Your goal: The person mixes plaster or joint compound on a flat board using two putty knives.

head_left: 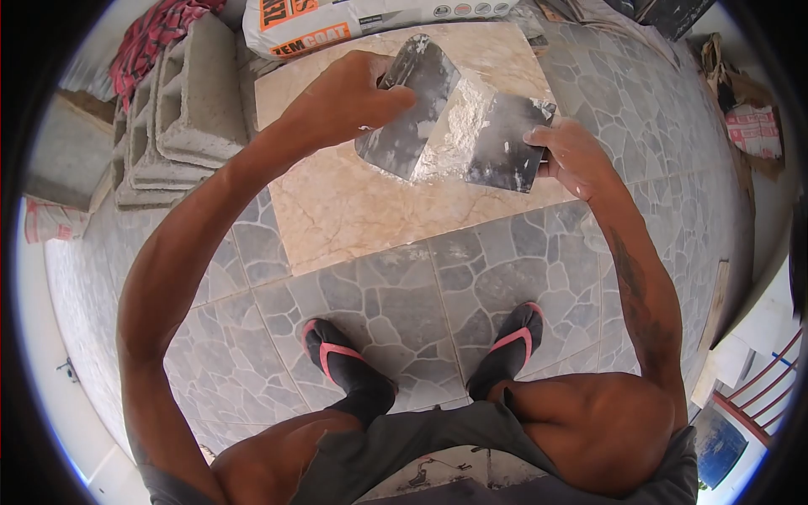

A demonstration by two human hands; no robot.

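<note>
My left hand (358, 97) grips a long dark scraper (412, 109) with rounded ends, smeared with white paste, thumb on its upper face. In my right hand (576, 156) is a squarer dark scraper (505, 147), pinched at its right edge with the thumb on top. Both blades are tilted close over a beige marbled tile (353, 215). Between them a patch of wet white paste (463, 126) lies on the tile, and the blades' lower edges overlap it in this view.
A ZEMCOAT bag (370, 25) lies behind the tile. Concrete blocks (202, 101) are stacked at the left, with a red checked cloth (156, 42) behind. My feet in pink-strapped sandals (341, 349) stand on the stone-patterned floor (404, 295). A blue container (720, 446) is at lower right.
</note>
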